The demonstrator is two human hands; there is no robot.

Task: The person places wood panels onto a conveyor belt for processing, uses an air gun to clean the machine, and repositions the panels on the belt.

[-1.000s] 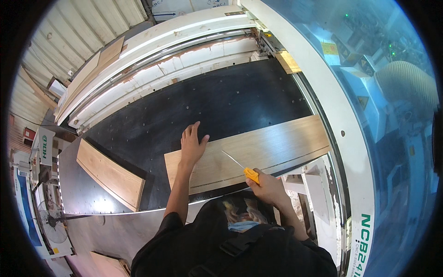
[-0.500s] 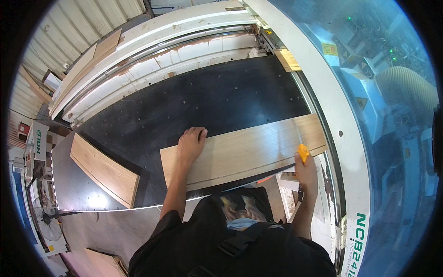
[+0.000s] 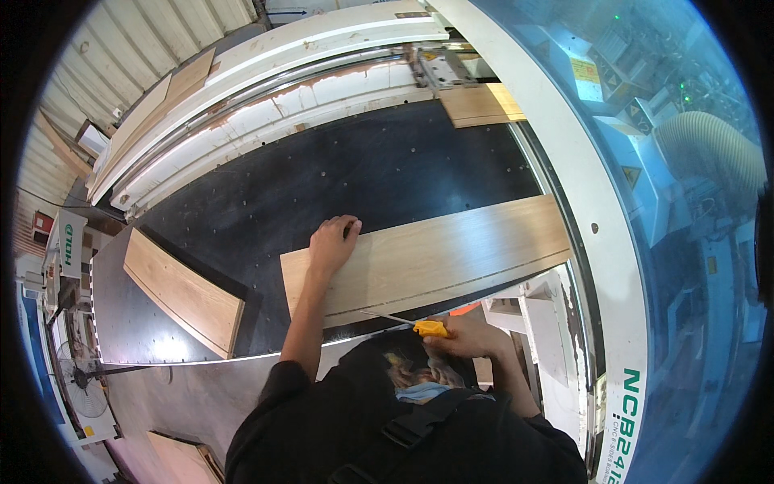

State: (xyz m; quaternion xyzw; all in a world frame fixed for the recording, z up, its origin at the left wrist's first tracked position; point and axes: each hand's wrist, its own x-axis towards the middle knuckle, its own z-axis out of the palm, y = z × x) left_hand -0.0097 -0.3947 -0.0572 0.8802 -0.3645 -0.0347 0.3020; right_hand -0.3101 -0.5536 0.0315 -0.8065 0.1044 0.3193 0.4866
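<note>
A long pale wooden board (image 3: 451, 250) with a groove along its near side lies on the black table in front of me. My left hand (image 3: 334, 244) rests on its left part, fingers curled over the far edge. In my right hand (image 3: 468, 336), close to my body at the near edge, is a yellow air blow gun (image 3: 431, 328). Its thin metal nozzle points left, over the board's near edge. The fingers wrap round the gun's body, partly hidden.
Another wooden board (image 3: 185, 294) lies at the left of the black table (image 3: 322, 189). At the far right, a wooden board (image 3: 480, 106) sticks out beside a metal clamp (image 3: 442, 68). A white machine frame (image 3: 617, 266) with a blue cover stands on the right.
My right hand has swung left and nearer to my body with the air blow gun. The far board and clamp have moved left, out from the machine. My left hand has barely shifted.
</note>
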